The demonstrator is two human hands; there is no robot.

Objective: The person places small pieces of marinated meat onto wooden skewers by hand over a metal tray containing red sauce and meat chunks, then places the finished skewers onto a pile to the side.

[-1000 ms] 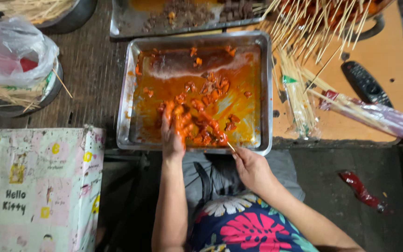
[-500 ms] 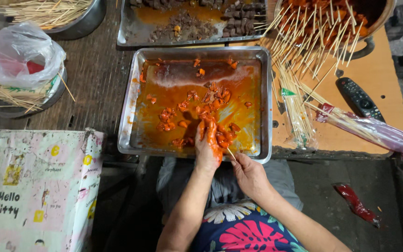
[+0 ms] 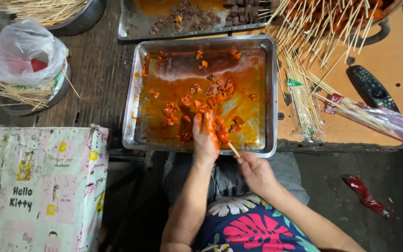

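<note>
A steel tray (image 3: 270, 93) of orange sauce and meat pieces (image 3: 197, 100) lies in front of me. My left hand (image 3: 206, 137), smeared with sauce, reaches over the tray's near edge and pinches a meat piece at the tip of a thin wooden skewer (image 3: 233, 149). Below the tray's near rim, my right hand (image 3: 256, 173) grips the lower end of that skewer.
A pile of bare skewers (image 3: 304, 93) and a pot of filled skewers (image 3: 341, 18) sit to the right. A black remote (image 3: 370, 87) and a purple plastic bag (image 3: 388, 122) lie on the orange board. Left: a plastic bag (image 3: 22, 53) over a bowl, a patterned box (image 3: 38, 186). A second tray (image 3: 187, 16) is behind.
My left hand moved right across the tray's near edge, from its middle to meet the skewer in my right hand. The view also shifted slightly.
</note>
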